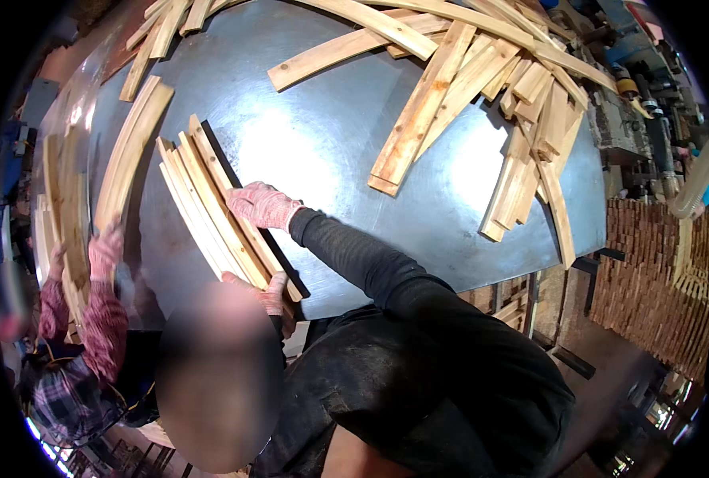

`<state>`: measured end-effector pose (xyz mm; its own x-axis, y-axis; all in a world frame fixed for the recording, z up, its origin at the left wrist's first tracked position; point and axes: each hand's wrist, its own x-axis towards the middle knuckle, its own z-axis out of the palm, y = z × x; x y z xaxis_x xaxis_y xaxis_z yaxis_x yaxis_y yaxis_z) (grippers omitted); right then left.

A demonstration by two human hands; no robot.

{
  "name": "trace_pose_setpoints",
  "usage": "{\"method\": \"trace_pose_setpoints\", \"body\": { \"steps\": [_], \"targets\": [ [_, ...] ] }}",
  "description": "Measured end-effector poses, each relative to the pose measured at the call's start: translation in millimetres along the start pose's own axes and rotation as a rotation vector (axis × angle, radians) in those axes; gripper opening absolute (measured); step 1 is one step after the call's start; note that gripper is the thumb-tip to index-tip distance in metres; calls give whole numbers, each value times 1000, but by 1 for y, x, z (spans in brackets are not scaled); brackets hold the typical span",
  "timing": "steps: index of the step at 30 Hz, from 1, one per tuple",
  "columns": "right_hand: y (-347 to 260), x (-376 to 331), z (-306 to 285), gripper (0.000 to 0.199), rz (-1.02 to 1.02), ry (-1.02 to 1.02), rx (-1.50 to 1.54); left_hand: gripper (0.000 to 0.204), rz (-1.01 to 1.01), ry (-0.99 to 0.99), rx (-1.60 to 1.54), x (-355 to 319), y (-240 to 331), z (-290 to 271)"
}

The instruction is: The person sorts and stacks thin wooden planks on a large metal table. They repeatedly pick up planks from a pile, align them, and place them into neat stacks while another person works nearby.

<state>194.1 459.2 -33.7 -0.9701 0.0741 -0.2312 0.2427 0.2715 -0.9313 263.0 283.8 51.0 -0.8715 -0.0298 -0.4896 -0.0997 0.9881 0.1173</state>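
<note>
A bundle of curved wooden strips is laid on the metal table, left of the centre of the frame, slanting from upper left to lower right. The right hand, in a pale pinkish glove, is placed about midway along the bundle, on its right-hand side. Its fingers are curled over the rightmost strip, which is grasped; the other strips lie to the left of this hand, side by side. The left hand, gloved likewise, is set at the lower end of the bundle, below the right hand in the frame, with the strips' ends just beside its fingers. It is partly covered by a blurred patch, so whether it is closed firmly cannot be told.

At the left of the frame, more curved strips are touched at their lower end by a co-worker's gloved hand. Loose strips are heaped across the upper right of the table, well apart from both hands. At the right edge, stacked wooden pieces are seen beyond the table.
</note>
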Motion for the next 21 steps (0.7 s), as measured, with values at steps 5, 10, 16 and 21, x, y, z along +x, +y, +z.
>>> {"method": "trace_pose_setpoints", "body": {
  "steps": [5,10,16,21],
  "targets": [
    [12,-2,60,58,-187,-89,209,130,-10,10,19,5,11,8],
    [34,-71,-106,84,-29,906,-535,123,-2,179,137,21,-36,35],
    [52,-159,-173,107,910,955,-218,121,39,111,285,11,-53,14],
    [36,-246,-147,95,479,759,316,114,192,103,264,1,-47,-18]
  ]
}}
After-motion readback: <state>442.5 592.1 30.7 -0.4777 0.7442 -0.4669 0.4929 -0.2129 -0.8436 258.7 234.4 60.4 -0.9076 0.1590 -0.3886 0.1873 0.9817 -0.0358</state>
